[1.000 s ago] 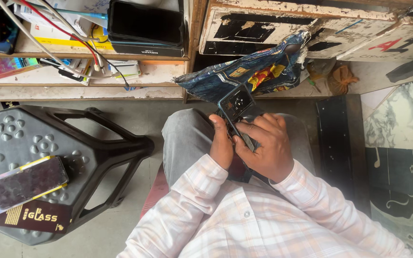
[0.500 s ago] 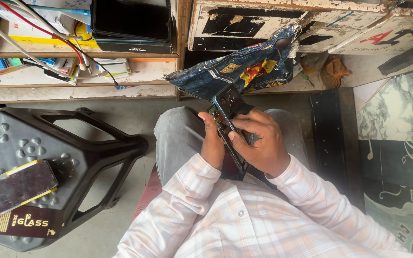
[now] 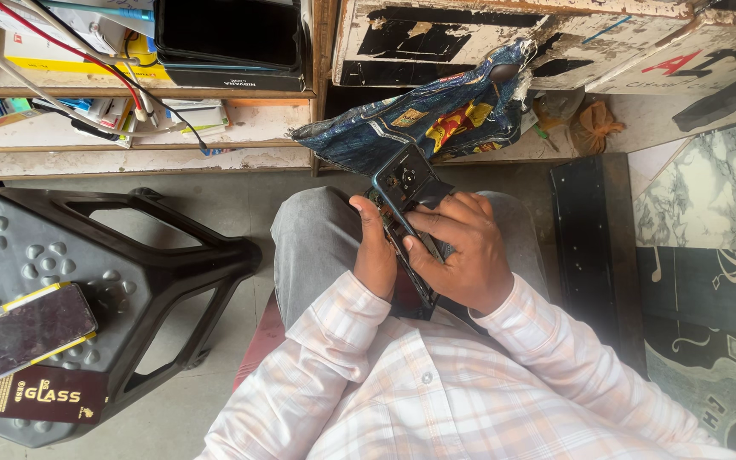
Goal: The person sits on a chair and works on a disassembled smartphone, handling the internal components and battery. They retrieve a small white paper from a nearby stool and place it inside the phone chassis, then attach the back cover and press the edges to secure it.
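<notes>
Head camera looks down as I hold a dark opened smartphone (image 3: pixel 404 203) over my lap, both hands clamped on it: left hand (image 3: pixel 375 255) gripping its edge, right hand (image 3: pixel 460 249) pressing fingers across its back. Behind it hangs a blue patterned cloth pouch (image 3: pixel 436 119); at left, a black plastic stool (image 3: pixel 87 281) carries another phone (image 3: pixel 23 330).
</notes>
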